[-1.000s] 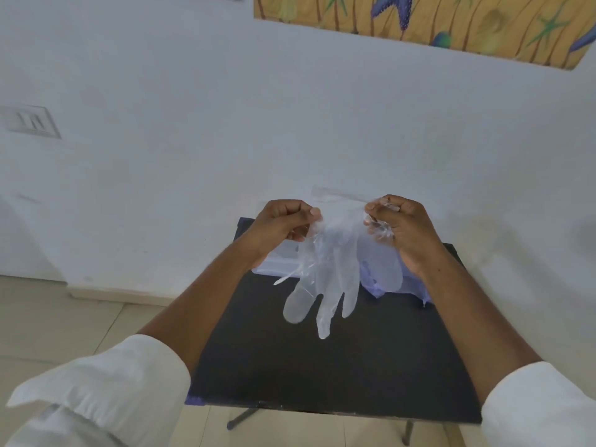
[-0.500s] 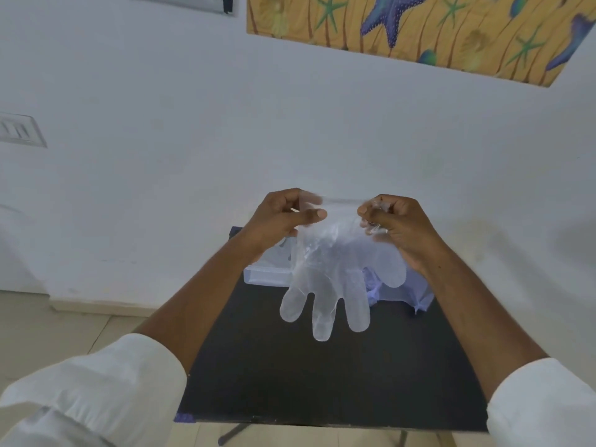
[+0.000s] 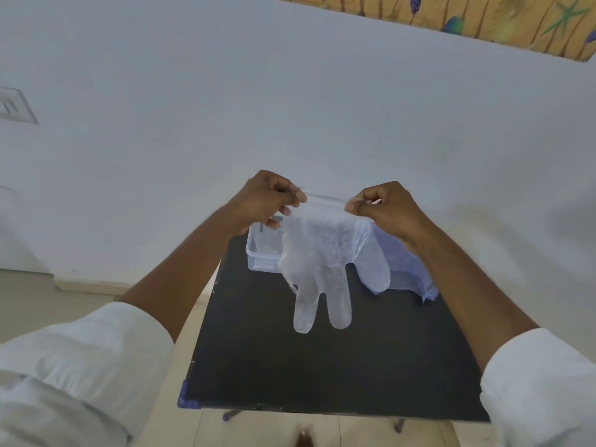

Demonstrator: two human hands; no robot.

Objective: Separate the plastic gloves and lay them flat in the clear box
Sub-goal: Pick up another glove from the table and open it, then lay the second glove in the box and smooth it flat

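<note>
Aloft, left hand (image 3: 269, 200), right hand (image 3: 383, 208) pinch glove (image 3: 322, 253) cuff.

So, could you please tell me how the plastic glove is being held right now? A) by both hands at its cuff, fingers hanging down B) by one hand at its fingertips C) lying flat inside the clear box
A: the left hand and right hand pinch the cuff, and the plastic glove hangs over the black table.

left hand (image 3: 269, 198) and right hand (image 3: 383, 206) pinch a plastic glove (image 3: 322, 253) above the clear box (image 3: 263, 253).
</note>
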